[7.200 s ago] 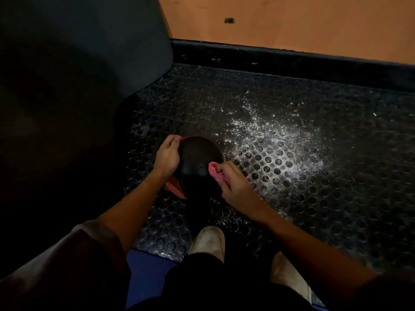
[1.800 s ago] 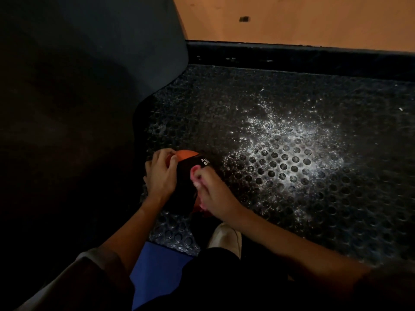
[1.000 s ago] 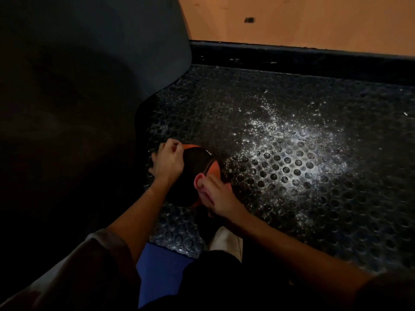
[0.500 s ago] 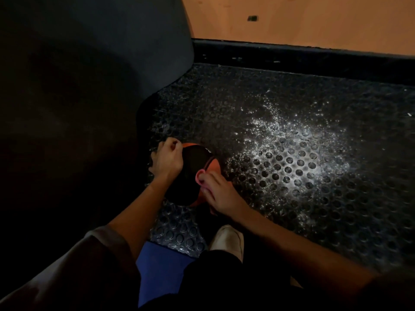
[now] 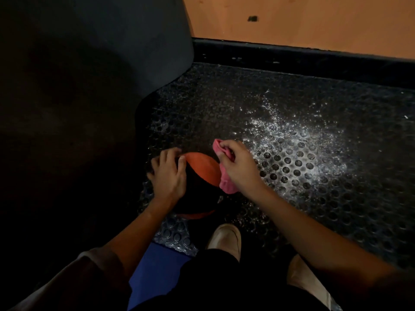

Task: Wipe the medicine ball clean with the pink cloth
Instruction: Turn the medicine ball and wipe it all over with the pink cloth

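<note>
The black and orange medicine ball sits on the studded black rubber floor mat in front of my feet. My left hand rests on the ball's left side, its fingers curved over the top edge. My right hand grips the pink cloth at the ball's upper right. One end of the cloth sticks out above my fingers and the other hangs down against the ball's right side.
White powder is scattered over the mat to the right of the ball. A large dark padded object fills the left. A black baseboard and an orange wall lie beyond. My shoes and a blue mat are near.
My right hand has lifted with the cloth from the ball's near right to its upper right. The ball has turned, showing more orange on top. My left hand stays on the left side.
</note>
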### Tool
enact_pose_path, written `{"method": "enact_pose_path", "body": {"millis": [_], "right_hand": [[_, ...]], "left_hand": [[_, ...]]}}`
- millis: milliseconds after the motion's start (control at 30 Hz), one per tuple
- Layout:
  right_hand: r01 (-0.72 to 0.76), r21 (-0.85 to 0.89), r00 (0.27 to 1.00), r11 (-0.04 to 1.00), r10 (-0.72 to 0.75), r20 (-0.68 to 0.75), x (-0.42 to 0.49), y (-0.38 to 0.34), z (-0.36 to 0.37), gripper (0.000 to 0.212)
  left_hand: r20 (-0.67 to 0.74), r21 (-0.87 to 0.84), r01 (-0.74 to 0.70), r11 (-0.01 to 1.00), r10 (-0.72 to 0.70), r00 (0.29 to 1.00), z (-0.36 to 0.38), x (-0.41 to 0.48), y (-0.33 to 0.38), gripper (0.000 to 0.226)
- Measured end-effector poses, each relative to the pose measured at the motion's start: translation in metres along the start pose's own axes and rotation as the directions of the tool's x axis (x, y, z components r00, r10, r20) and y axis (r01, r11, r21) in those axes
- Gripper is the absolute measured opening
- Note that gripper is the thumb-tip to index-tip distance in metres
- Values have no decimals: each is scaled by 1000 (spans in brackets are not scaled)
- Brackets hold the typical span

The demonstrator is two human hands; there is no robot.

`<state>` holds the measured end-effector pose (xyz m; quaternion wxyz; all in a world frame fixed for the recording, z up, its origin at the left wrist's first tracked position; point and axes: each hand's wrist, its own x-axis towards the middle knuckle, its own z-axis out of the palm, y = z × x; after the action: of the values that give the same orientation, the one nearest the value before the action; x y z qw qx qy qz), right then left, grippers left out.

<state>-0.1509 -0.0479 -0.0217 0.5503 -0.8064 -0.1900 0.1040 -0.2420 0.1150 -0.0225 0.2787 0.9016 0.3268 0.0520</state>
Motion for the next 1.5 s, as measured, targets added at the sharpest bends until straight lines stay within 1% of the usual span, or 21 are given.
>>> {"method": "enact_pose_path", "body": {"millis": [33,67,133,167,200,267,333,500,533,667,733,833,867,1000,1067,1167,1267,1333,1400,1433,1500], "right_hand": [[52,-19,998,998,-51,48,-1,-7,4,19],[121,-44,986,992,-115,122,-4,-13,9,20],[258,-94,939,962,-226,260,-12,-12,21,18],[272,-105,935,956,-237,263,-14,-4,23,17],[226,-106,955,968,-199,218,-13,5,21,15],[60,-112,991,992,-46,123,-5,19,13,12],[-30,-147,990,989,50,134,2,21,7,14],[141,-63,946,988,-116,302,-4,2,11,16],[140,-82,947,987,-109,303,-3,5,11,17],[-18,-241,973,970,72,220,14,18,9,18],[33,-226,966,974,27,256,16,11,13,18],[171,-137,927,976,-113,356,5,-2,16,19],[180,-134,924,974,-121,362,5,-1,15,19],[37,-287,964,957,42,263,20,13,7,19],[74,-292,960,954,11,279,20,11,9,19],[177,-162,927,971,-109,359,10,-4,17,19],[123,-203,952,971,-58,301,17,3,16,15],[55,-276,969,960,15,247,26,7,17,14],[33,-287,976,957,30,214,29,4,19,14],[45,-267,975,963,16,221,28,0,20,14],[93,-223,965,970,-32,262,22,-6,19,13]], "left_hand": [[21,-20,91,996,-91,996,4,-3,0,37],[46,-31,120,992,-118,992,7,-6,1,39],[76,-25,54,998,-52,996,9,-9,2,48],[79,-25,20,999,-18,997,9,-10,2,50],[79,-26,3,1000,-1,997,9,-10,3,48],[76,-4,-24,1000,24,997,9,-10,3,37],[76,22,-64,998,62,995,10,-12,5,35],[108,-23,-86,996,88,990,7,-5,0,52],[108,-30,-99,995,102,989,6,-4,-2,55],[128,-13,-126,992,127,984,6,-6,1,62],[139,-14,-140,990,140,980,6,-5,1,62],[165,-33,-181,983,184,969,5,2,-8,57],[177,-39,-194,980,198,964,4,5,-10,55],[215,-19,-229,973,228,950,4,11,-4,57],[224,-25,-249,968,248,942,5,13,-4,57],[211,-63,-271,961,278,937,4,16,-13,52],[209,-74,-276,958,286,935,5,19,-11,52],[229,-42,-265,963,268,936,6,22,-1,57],[272,-1,-216,976,208,940,6,24,10,61],[279,36,-160,986,144,949,6,22,16,60],[236,163,32,986,-70,969,10,16,21,55]]}}
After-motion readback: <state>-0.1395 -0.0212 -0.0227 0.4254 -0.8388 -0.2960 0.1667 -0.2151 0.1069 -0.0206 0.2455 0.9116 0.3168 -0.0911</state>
